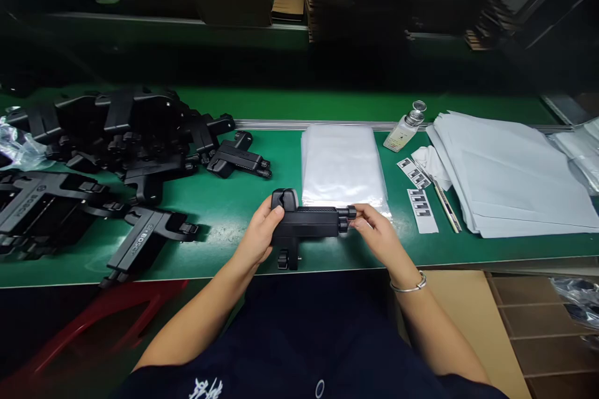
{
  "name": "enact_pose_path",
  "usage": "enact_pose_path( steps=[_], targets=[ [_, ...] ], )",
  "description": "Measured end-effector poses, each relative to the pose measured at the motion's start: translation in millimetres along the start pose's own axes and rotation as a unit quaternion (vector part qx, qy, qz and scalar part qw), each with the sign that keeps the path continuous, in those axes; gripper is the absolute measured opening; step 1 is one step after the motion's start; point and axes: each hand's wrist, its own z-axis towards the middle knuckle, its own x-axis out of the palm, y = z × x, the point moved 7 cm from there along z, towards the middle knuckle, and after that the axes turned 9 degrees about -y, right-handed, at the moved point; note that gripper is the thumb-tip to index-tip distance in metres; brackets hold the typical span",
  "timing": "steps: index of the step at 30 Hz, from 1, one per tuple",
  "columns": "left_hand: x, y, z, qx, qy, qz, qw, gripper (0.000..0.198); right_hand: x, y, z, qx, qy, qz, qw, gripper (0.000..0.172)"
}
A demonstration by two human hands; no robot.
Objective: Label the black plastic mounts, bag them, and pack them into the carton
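A black plastic clamp bracket is held level above the table's front edge, with a jaw-like notch at its left end and small knobs at its right. My left hand is closed on the notched end, thumb on top. The fingers of my right hand pinch the knobbed end. Just behind lies a stack of clear plastic bags. A similar black bracket lies to the left, and another bracket with pale lettering rests near the front edge.
Many black brackets are piled at the left. On the right are a pump bottle, label strips, a pen-like stick, a white cloth and a stack of white sheets. A divided carton stands below.
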Motion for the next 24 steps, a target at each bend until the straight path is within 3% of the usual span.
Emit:
enact_pose_path(
  steps=[3, 6, 9, 13, 16, 20, 24],
  targets=[
    [1.8, 2.4, 1.4, 0.008, -0.005, 0.001, 1.000, 0.053, 12.2, -10.9, -1.9, 0.045, 0.031, 0.007, 0.998, 0.044],
    [3.9, 3.7, 3.3, 0.019, -0.005, -0.003, 1.000, 0.054, 17.4, -16.0, -3.3, 0.078, 0.004, 0.051, 0.996, 0.037],
    [3.0, 3.8, 5.5, 0.028, -0.015, -0.003, 0.999, 0.052, 22.8, -14.5, -4.6, 0.087, 0.010, 0.129, 0.988, 0.030],
    [2.1, 2.2, 7.1, 0.046, -0.022, -0.008, 0.999, 0.051, 25.2, -16.1, -4.0, 0.090, 0.013, 0.204, 0.975, 0.036],
    [6.7, 2.7, 6.8, 0.031, -0.004, -0.027, 0.999, 0.054, 22.6, -20.7, -1.3, 0.082, -0.029, 0.224, 0.971, 0.034],
    [14.3, 3.6, 5.3, -0.006, 0.016, -0.061, 0.998, 0.054, 11.3, -20.2, 1.6, 0.038, -0.128, 0.193, 0.972, 0.022],
    [17.4, 2.5, 4.4, -0.010, 0.024, -0.078, 0.997, 0.053, 11.1, -16.0, 3.9, 0.005, -0.127, 0.113, 0.985, 0.029]
  ],
)
